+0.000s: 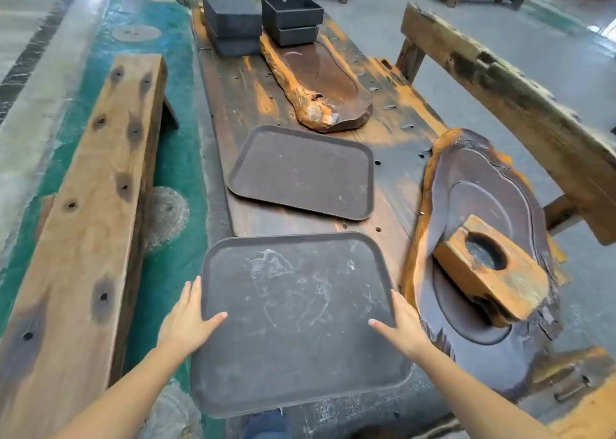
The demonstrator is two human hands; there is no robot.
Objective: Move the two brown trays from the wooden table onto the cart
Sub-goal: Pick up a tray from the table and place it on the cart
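Note:
Two brown rectangular trays lie along the wooden table [230,98]. The near tray [296,322] has a scuffed, whitish surface and juts over the table's front end. My left hand [186,322] grips its left rim, thumb on top. My right hand [403,325] grips its right rim the same way. The far tray [300,172] lies flat in the middle of the table, untouched. No cart is in view.
A carved wooden slab [473,205] carrying a wooden block [493,272] lies right of the near tray. A long wooden slab [316,81] and stacked dark boxes [233,21] occupy the far end. Wooden benches [86,205] flank both sides.

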